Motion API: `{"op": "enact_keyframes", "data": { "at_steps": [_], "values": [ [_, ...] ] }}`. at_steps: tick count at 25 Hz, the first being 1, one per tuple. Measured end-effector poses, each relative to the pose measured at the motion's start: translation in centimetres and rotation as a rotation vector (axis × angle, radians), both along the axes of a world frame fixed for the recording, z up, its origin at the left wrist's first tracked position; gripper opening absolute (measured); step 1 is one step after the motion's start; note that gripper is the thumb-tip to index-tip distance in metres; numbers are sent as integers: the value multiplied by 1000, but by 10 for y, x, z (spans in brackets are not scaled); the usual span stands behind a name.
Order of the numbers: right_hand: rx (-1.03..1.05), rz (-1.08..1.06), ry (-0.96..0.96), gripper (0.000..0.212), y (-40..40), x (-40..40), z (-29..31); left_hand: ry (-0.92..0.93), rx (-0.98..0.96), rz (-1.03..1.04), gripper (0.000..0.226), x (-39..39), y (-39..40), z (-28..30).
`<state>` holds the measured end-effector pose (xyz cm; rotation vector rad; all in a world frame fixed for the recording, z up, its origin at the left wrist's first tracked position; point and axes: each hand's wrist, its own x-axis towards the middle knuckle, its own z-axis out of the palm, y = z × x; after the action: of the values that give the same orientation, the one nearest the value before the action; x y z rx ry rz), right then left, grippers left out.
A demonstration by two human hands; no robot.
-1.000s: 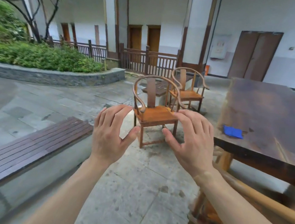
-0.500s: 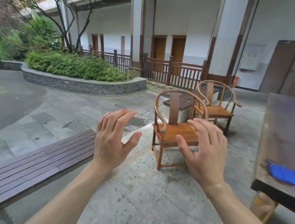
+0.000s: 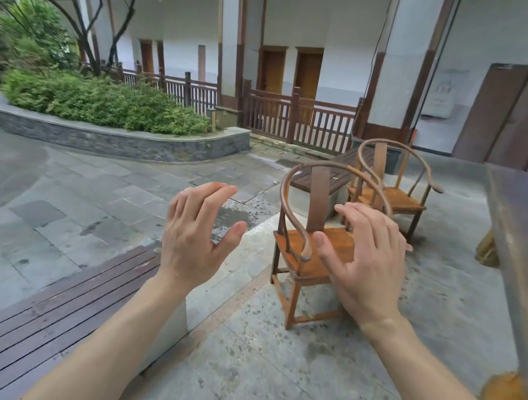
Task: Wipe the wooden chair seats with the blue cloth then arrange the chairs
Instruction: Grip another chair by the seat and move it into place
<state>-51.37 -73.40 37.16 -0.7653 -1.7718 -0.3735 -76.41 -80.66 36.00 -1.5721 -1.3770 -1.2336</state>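
Head view has swung left: blue cloth now out of sight beyond table (image 3: 526,257). Left hand (image 3: 194,241) and right hand (image 3: 362,264) apart, spread, empty, before near chair (image 3: 314,241). Wiping unstarted.

A grey stone floor (image 3: 93,196) spreads out in daylight. White walls (image 3: 328,19), brown doors (image 3: 518,117), a wooden fence (image 3: 297,119) and green bushes (image 3: 100,99) stand behind.

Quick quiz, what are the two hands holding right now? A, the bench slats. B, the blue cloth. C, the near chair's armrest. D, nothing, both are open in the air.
D: the left hand and right hand are both raised with fingers spread, gripping nothing, in front of the near chair.
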Motion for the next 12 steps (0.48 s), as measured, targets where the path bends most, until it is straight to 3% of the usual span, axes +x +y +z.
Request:
{"op": "enact_keyframes", "data": {
  "at_steps": [12],
  "values": [
    [-33,13,10,46,273,-187,-29,-70,-26,12,47,-189,271,-25]
  ]
}}
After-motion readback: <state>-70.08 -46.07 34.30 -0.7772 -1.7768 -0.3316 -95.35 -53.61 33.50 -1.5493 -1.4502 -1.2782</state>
